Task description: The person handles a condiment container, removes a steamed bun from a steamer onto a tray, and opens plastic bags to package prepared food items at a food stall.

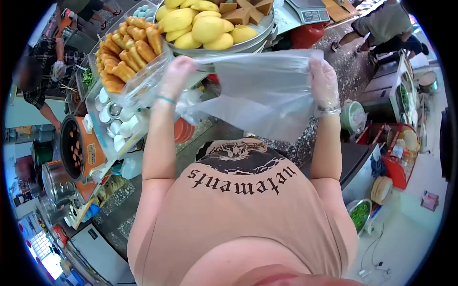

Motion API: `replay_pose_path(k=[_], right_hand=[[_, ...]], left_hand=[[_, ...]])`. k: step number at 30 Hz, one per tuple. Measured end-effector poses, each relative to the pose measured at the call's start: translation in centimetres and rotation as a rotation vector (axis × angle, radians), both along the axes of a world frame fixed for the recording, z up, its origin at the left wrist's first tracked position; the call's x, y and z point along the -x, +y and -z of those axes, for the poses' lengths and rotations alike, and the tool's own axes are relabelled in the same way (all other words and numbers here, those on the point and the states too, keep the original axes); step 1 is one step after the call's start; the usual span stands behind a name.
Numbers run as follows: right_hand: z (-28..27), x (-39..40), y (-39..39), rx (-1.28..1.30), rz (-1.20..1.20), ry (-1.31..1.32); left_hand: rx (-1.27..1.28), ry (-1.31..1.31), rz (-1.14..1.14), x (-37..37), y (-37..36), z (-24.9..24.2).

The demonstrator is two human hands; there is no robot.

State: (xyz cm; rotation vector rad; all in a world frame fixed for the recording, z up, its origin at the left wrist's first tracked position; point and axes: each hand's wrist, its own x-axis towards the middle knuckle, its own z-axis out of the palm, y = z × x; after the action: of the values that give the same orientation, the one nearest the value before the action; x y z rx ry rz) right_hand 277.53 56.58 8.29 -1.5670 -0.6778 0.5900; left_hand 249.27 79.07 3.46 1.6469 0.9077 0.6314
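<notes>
A clear plastic bag [267, 90] is stretched wide between my two hands in front of my chest. My left hand [176, 78], in a thin clear glove, is closed on the bag's left upper corner, close to a bagged pile of fried dough sticks [131, 52]. On the opposite side, my right hand [325, 83], gloved the same way, pinches the bag's right upper corner. The bag hangs down in folds and looks flat; whether anything is inside cannot be made out. Beyond it sits a round metal tray [260, 40] with yellow buns [207, 29] and brown cake pieces.
Left of me are white lidded cups [114, 128] and an orange-sided pot [88, 148] with eggs in dark liquid. A person in a checked shirt [45, 71] stands beyond. A digital scale [307, 14] is at the back. Right are a bin [353, 117] and a red rack [398, 157].
</notes>
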Motion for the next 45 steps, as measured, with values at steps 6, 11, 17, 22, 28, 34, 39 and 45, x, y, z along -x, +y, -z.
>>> replay_pose_path(k=[6, 11, 17, 22, 28, 34, 39, 45], right_hand=[[2.3, -9.0, 4.5, 0.023, -0.03, 0.044], [3.5, -12.3, 7.2, 0.061, -0.047, -0.049], [12.3, -14.8, 5.2, 0.313, -0.193, -0.305], [15.2, -11.5, 4.6, 0.448, -0.032, -0.181], [10.6, -10.6, 4.0, 0.285, 0.273, 0.025], [-0.4, -5.6, 4.9, 0.085, -0.027, 0.087], [-5.2, -6.1, 3.3, 0.007, 0.148, 0.051], [-3.3, -12.5, -0.4, 0.0, 0.296, -0.048]], left_hand=[[0.949, -0.675, -0.117, -8.6, -2.1, 1.4], [0.491, -0.124, 0.166, -12.0, -4.3, 4.4], [0.225, 0.285, 0.256, -7.5, -4.4, 9.5], [-0.454, 0.789, 0.636, 2.4, -2.5, 18.5], [-0.149, 1.226, 0.402, 8.9, 2.5, 21.7], [0.338, 0.346, 0.597, -6.5, -0.3, 9.9], [0.887, -0.271, 0.549, -15.8, -3.1, 9.8], [0.742, -0.484, 0.356, -14.8, -2.2, -0.4]])
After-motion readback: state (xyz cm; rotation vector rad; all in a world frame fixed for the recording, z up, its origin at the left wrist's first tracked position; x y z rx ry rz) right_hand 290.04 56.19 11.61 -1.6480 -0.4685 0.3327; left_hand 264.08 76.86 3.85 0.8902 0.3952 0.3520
